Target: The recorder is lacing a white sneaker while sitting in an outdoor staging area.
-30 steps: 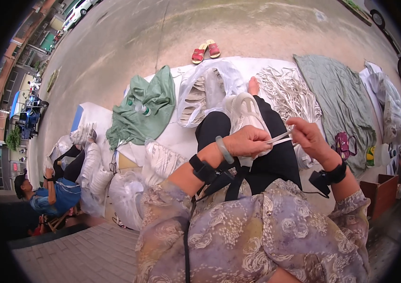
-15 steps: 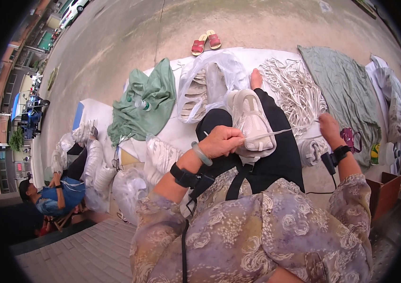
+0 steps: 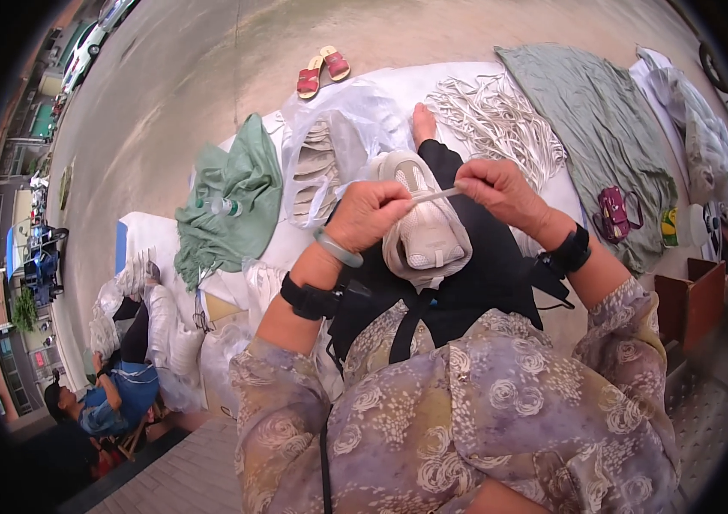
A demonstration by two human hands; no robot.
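A pale, off-white sneaker [image 3: 429,231] rests on my lap, its toe end toward me. Above it a flat white shoelace [image 3: 437,198] is stretched between my hands. My left hand [image 3: 372,214] pinches one end, with a bangle on that wrist. My right hand [image 3: 503,190] grips the lace on the other side between thumb and fingers. Beyond my right hand lies a loose heap of white shoelaces [image 3: 501,124] on the white ground sheet [image 3: 415,79].
A clear plastic bag [image 3: 355,128] of sneakers stands past my left knee, beside a green cloth [image 3: 248,184] with a bottle. A grey-green sheet [image 3: 587,128], purple bag [image 3: 614,214] and brown box [image 3: 689,295] are at right. Another person [image 3: 119,398] sits at far left.
My right hand has come in from the right toward my left hand, and the span of lace between them is shorter. Both hands are now raised over the sneaker. My view has shifted.
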